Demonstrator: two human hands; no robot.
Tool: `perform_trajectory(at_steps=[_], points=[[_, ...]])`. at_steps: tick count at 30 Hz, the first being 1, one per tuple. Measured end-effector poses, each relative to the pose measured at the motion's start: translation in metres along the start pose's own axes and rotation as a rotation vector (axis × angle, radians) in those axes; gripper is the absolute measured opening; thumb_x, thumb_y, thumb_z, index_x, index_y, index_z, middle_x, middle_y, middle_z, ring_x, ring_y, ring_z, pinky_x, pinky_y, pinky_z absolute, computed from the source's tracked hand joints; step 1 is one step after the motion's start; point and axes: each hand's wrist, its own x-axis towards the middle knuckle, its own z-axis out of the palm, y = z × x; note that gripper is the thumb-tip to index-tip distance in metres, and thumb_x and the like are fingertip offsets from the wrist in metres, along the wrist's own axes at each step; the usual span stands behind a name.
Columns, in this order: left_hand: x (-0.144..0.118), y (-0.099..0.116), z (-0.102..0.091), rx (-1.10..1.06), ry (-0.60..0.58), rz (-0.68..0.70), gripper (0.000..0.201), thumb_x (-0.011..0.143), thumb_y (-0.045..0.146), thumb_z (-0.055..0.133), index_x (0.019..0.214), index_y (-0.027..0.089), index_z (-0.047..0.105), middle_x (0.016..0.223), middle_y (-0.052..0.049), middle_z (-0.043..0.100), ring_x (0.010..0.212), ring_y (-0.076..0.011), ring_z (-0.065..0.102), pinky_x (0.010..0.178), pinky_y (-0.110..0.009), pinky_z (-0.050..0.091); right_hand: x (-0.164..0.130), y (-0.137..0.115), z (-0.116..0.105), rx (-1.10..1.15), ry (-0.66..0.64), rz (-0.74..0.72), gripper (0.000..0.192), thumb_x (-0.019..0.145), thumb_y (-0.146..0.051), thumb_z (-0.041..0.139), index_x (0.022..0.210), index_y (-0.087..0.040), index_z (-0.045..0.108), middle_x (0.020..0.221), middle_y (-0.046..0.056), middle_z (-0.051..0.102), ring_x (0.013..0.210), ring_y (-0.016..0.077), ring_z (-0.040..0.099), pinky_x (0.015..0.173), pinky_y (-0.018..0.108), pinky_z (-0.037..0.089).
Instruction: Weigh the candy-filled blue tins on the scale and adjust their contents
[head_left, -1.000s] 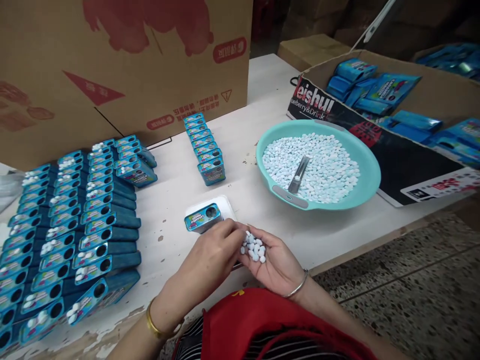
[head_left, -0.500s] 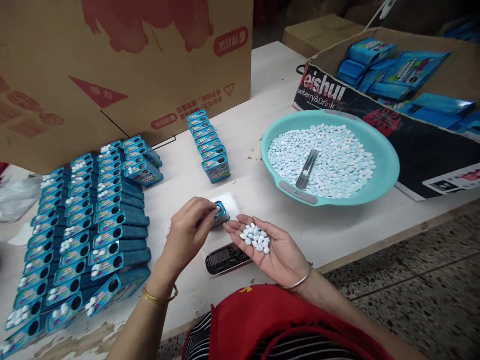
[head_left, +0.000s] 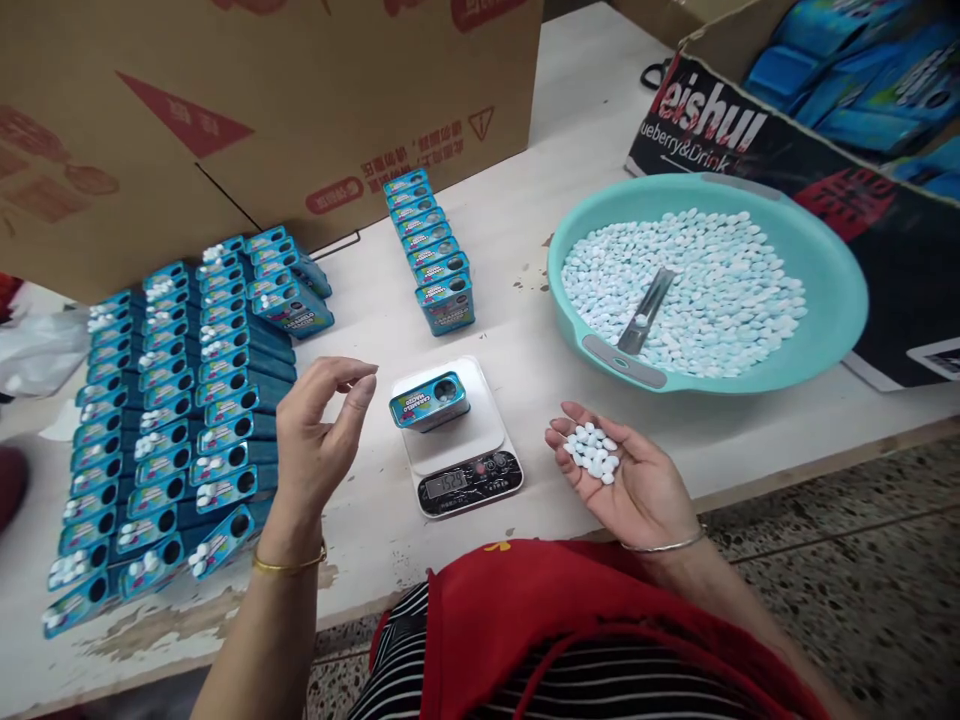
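My left hand [head_left: 319,430] hovers just left of the kitchen scale, thumb and index finger curved towards each other with a small gap and nothing visible between them. On the scale's white platform [head_left: 457,440] lies a blue candy tin [head_left: 424,402], its round opening at the right end. Lit digits show on the scale's display [head_left: 448,485]. To the right of the scale, my right hand [head_left: 637,480] is cupped palm up, holding a small heap of white and pale-blue candies [head_left: 592,452].
Rows of blue tins [head_left: 225,400], many topped with loose candies, stand at left. Another row [head_left: 431,240] stands behind the scale. A turquoise basin [head_left: 832,290] of candies holds a metal scoop [head_left: 646,310]. A large carton [head_left: 300,90] and a black-sided box [head_left: 750,150] of tins rise behind.
My left hand has drawn back leftward from the tin's opening on the scale. My right hand has moved right, away from the scale, still holding candies. The view has shifted.
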Motion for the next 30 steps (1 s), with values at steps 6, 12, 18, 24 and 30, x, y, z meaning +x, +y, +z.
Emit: perform_trajectory(at_steps=[6, 12, 18, 24, 30], points=[[-0.002, -0.003, 0.001, 0.034, -0.076, 0.017, 0.007, 0.088, 0.022, 0.056, 0.088, 0.019, 0.063, 0.086, -0.002, 0.064, 0.081, -0.0131, 0.059, 0.073, -0.028, 0.046, 0.0, 0.014, -0.008, -0.079, -0.097, 0.074, 0.02, 0.076, -0.018, 0.065, 0.096, -0.014, 0.067, 0.068, 0.001, 0.061, 0.053, 0.0074, 0.054, 0.036, 0.012, 0.04], [-0.005, -0.005, 0.004, 0.038, -0.105, 0.018, 0.009, 0.088, 0.023, 0.055, 0.088, 0.018, 0.063, 0.085, -0.003, 0.064, 0.079, -0.013, 0.058, 0.072, -0.028, 0.046, 0.0, 0.024, -0.006, -0.196, -0.164, 0.069, 0.024, 0.072, -0.028, 0.075, 0.09, -0.014, 0.067, 0.062, -0.004, 0.055, 0.043, 0.0031, 0.038, 0.03, 0.011, 0.024], [-0.007, -0.007, 0.005, 0.01, -0.119, 0.02, 0.008, 0.088, 0.021, 0.056, 0.089, 0.017, 0.063, 0.085, -0.003, 0.064, 0.08, -0.0125, 0.058, 0.072, -0.027, 0.045, 0.001, 0.025, -0.005, -0.231, -0.168, 0.061, 0.027, 0.071, -0.032, 0.077, 0.089, -0.014, 0.067, 0.059, -0.005, 0.054, 0.041, 0.0024, 0.035, 0.03, 0.011, 0.022], [-0.012, -0.012, 0.007, 0.021, -0.165, 0.017, 0.016, 0.088, 0.029, 0.057, 0.1, 0.019, 0.061, 0.093, -0.004, 0.063, 0.084, -0.0144, 0.058, 0.074, -0.029, 0.046, 0.001, 0.028, -0.006, -0.233, -0.172, 0.065, 0.028, 0.071, -0.032, 0.076, 0.091, -0.014, 0.066, 0.059, -0.005, 0.053, 0.041, 0.002, 0.035, 0.031, 0.012, 0.021], [0.001, -0.007, 0.024, 0.304, -0.465, 0.172, 0.035, 0.087, 0.036, 0.057, 0.118, 0.02, 0.051, 0.097, -0.006, 0.062, 0.087, -0.021, 0.055, 0.074, -0.034, 0.041, 0.004, 0.036, 0.0, -0.22, -0.173, 0.077, 0.035, 0.066, -0.037, 0.08, 0.089, -0.014, 0.067, 0.059, -0.006, 0.052, 0.039, 0.0003, 0.033, 0.031, 0.011, 0.016]])
